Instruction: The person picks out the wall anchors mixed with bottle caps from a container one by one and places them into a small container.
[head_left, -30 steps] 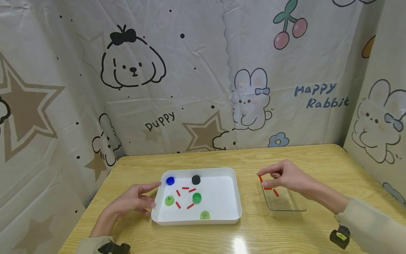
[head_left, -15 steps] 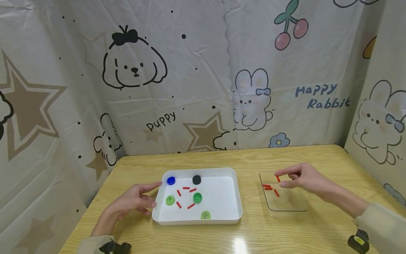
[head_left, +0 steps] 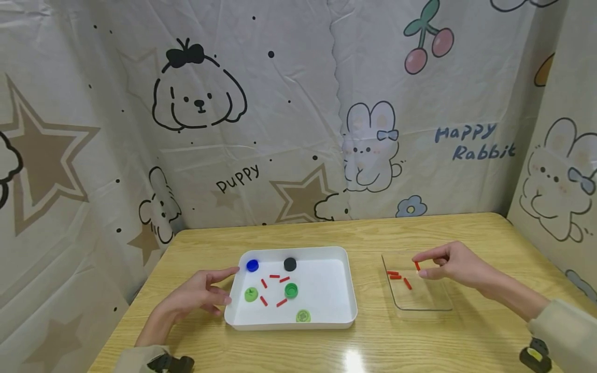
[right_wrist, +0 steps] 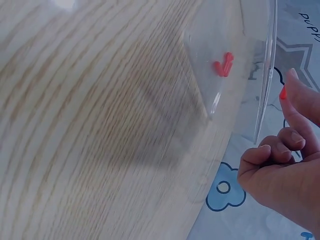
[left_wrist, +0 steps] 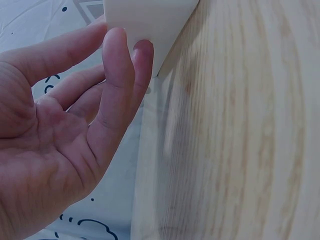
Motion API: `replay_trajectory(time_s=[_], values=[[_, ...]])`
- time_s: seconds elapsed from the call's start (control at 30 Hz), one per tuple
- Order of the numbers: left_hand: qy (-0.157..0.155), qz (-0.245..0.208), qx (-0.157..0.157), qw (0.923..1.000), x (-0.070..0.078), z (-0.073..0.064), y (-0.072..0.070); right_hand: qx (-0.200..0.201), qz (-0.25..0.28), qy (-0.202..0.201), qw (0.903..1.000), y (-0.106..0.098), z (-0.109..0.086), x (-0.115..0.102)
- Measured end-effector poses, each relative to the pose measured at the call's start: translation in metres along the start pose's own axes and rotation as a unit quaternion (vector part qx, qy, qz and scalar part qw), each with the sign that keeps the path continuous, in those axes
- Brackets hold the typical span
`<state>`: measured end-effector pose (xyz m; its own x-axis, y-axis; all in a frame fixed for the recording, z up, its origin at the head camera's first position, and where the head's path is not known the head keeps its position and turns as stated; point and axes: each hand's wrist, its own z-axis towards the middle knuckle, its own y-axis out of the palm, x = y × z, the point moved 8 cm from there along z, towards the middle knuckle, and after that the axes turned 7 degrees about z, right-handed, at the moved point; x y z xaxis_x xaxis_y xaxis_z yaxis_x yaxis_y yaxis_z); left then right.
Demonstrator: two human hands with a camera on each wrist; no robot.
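Over the clear plastic box [head_left: 423, 310], my right hand [head_left: 459, 265] pinches a small red stick [head_left: 417, 266] between thumb and index finger. Its other fingers are curled in, as the right wrist view shows. Inside the box lie a few more red sticks [head_left: 408, 283], mostly along the left side. At the left end of the white tray [head_left: 326, 326], my left hand [head_left: 198, 291] touches the wall with loosely extended fingers. Several red sticks [head_left: 282, 302] are scattered in the tray among a blue cap [head_left: 252, 266], a black cap [head_left: 290, 264] and a green cap [head_left: 291, 290].
Two light green caps also sit in the tray, one light green cap [head_left: 251, 294] at the left and another light green cap [head_left: 303, 316] by the front wall. Both containers stand on a wooden table [head_left: 280, 352]. A printed cloth [head_left: 289, 103] hangs behind it.
My right hand has moved right, from the clear box's left edge to over its middle, still pinching the red stick. The left hand stays at the tray.
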<state>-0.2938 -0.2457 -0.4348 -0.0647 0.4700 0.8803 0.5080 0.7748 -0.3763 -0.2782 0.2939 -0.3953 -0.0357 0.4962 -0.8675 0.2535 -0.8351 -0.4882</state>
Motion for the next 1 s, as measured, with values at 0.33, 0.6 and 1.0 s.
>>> replay_trajectory(time_s=[0.33, 0.6, 1.0], values=[[-0.002, 0.004, 0.001, 1.0000, 0.0020, 0.0000, -0.0004, 0.001, -0.019, 0.012, 0.9998, -0.0021, 0.0022, 0.0010], [-0.003, -0.001, 0.002, 1.0000, 0.0005, 0.0000, -0.0009, 0.005, -0.050, -0.002, 0.9987, -0.0036, 0.0052, 0.0000], [-0.007, -0.003, 0.001, 1.0000, 0.0003, -0.0003, -0.0011, 0.009, -0.079, -0.011, 0.9968, -0.0017, 0.0095, 0.0013]])
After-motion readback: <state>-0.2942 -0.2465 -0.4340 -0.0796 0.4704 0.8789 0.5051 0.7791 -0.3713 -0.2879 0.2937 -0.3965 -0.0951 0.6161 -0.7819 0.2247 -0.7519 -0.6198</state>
